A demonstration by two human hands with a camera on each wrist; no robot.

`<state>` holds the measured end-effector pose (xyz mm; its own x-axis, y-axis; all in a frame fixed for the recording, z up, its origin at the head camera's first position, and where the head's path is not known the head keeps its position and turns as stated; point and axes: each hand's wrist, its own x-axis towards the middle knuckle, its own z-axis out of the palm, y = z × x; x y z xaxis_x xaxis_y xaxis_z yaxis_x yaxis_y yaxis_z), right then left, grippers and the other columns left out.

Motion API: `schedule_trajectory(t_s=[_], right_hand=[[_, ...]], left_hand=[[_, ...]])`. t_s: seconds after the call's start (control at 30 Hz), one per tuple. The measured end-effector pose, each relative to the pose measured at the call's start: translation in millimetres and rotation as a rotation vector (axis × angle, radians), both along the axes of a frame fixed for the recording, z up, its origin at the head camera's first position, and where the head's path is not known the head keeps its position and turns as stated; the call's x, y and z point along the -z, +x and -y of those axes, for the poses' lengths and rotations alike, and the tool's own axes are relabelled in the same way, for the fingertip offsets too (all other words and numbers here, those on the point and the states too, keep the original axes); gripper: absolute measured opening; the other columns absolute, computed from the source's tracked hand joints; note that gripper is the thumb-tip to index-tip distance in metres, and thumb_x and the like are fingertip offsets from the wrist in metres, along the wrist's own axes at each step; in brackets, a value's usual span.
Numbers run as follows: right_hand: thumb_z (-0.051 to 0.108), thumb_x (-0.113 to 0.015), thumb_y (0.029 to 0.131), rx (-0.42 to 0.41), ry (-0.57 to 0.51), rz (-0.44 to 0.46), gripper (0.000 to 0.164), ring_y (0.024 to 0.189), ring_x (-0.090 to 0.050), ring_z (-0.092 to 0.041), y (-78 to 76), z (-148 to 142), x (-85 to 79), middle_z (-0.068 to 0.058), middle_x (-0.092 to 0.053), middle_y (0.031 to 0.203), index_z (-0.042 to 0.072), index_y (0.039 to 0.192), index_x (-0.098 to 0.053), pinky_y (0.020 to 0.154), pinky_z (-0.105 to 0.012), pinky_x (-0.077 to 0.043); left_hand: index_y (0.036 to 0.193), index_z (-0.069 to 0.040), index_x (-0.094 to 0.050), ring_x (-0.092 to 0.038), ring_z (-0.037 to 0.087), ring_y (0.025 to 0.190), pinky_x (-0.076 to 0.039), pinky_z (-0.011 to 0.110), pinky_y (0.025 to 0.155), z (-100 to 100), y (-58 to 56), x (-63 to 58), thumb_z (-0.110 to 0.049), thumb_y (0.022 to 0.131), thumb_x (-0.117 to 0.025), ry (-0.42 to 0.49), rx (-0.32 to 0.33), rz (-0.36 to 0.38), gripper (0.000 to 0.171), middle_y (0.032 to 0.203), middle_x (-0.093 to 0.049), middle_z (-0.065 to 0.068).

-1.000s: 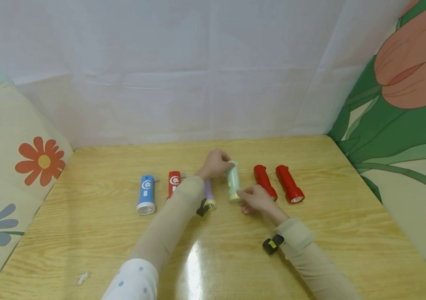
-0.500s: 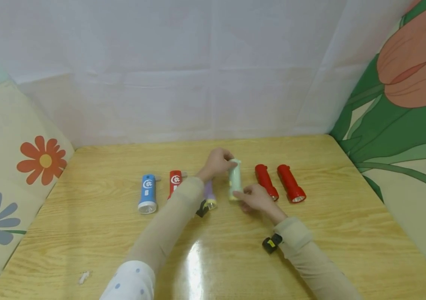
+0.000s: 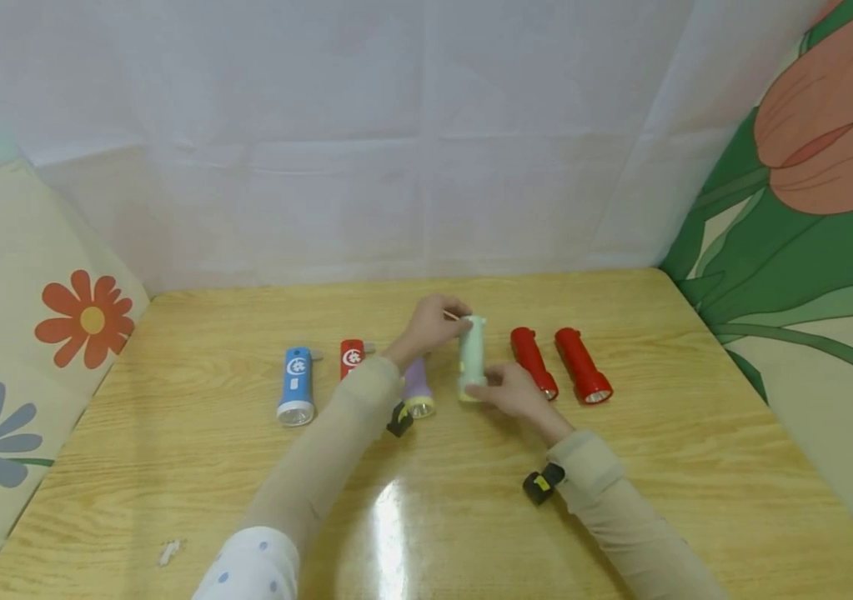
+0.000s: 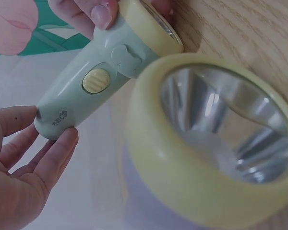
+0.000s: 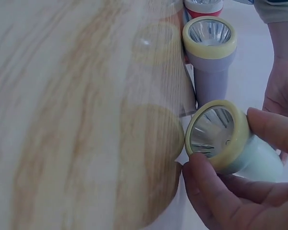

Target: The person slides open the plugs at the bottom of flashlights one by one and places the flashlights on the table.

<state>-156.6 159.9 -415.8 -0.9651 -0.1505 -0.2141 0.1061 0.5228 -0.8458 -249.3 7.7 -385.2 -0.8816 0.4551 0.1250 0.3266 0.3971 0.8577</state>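
A mint green flashlight (image 3: 473,358) with a pale yellow head lies on the table between both hands. My left hand (image 3: 429,325) pinches its tail end; in the left wrist view the thumb and fingers (image 4: 62,148) touch either side of the tail. My right hand (image 3: 514,392) grips the yellow-rimmed head, with fingers (image 5: 216,187) around the rim in the right wrist view. The yellow switch (image 4: 96,80) faces the left wrist camera. A purple flashlight (image 3: 417,383) lies just left of it, partly hidden by the left arm.
Further left lie a red flashlight (image 3: 352,354), partly covered by the left sleeve, and a blue flashlight (image 3: 297,383). Two plain red flashlights (image 3: 534,360) lie to the right of the green one. A small white mark (image 3: 169,552) shows on the wooden table (image 3: 471,517).
The green flashlight's tail has swung slightly to the right, so it lies straighter. My left hand has shifted a little with it, and the right hand keeps hold of the head.
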Motion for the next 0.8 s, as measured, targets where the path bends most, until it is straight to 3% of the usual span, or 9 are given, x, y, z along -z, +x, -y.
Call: schedule_trajectory(t_s=[0.3, 0.5, 0.6, 0.8], right_hand=[[0.016, -0.067, 0.081, 0.007, 0.019, 0.008, 0.039, 0.075, -0.059, -0.02, -1.0, 0.7, -1.2, -0.016, -0.063, 0.098, -0.006, 0.112, -0.057, 0.064, -0.033, -0.051], [0.017, -0.07, 0.078, 0.029, 0.084, -0.049, 0.046, 0.08, -0.058, -0.023, -1.7, 1.8, -0.3, -0.017, -0.062, 0.1, -0.006, 0.115, -0.055, 0.063, -0.03, -0.049], [0.016, -0.071, 0.077, 0.016, 0.101, -0.073, 0.046, 0.083, -0.058, -0.023, -2.7, 1.6, 0.0, -0.017, -0.062, 0.102, -0.005, 0.115, -0.055, 0.064, -0.03, -0.049], [0.016, -0.072, 0.077, -0.014, 0.131, -0.076, 0.043, 0.081, -0.058, -0.023, -5.1, 1.1, -0.1, -0.015, -0.063, 0.099, -0.004, 0.112, -0.057, 0.064, -0.031, -0.049]], left_hand=[[0.107, 0.006, -0.06, -0.063, 0.027, 0.086, -0.052, 0.024, 0.07, 1.3, 5.3, -2.3, -0.004, 0.085, -0.06, 0.101, -0.018, 0.103, 0.025, 0.104, -0.062, 0.018], [0.107, 0.006, -0.06, -0.062, 0.026, 0.084, -0.053, 0.025, 0.068, 0.5, 7.0, -4.7, -0.005, 0.086, -0.059, 0.169, -0.061, 0.171, 0.024, 0.103, -0.062, 0.018], [0.103, 0.005, -0.062, -0.062, 0.023, 0.08, -0.053, 0.025, 0.068, 1.2, 7.7, -5.3, -0.006, 0.086, -0.06, 0.166, -0.061, 0.161, 0.02, 0.1, -0.063, 0.017], [0.096, 0.002, -0.066, -0.061, 0.019, 0.078, -0.052, 0.024, 0.066, 3.8, 12.7, -10.1, -0.007, 0.086, -0.061, 0.08, -0.015, 0.05, 0.014, 0.091, -0.065, 0.012]])
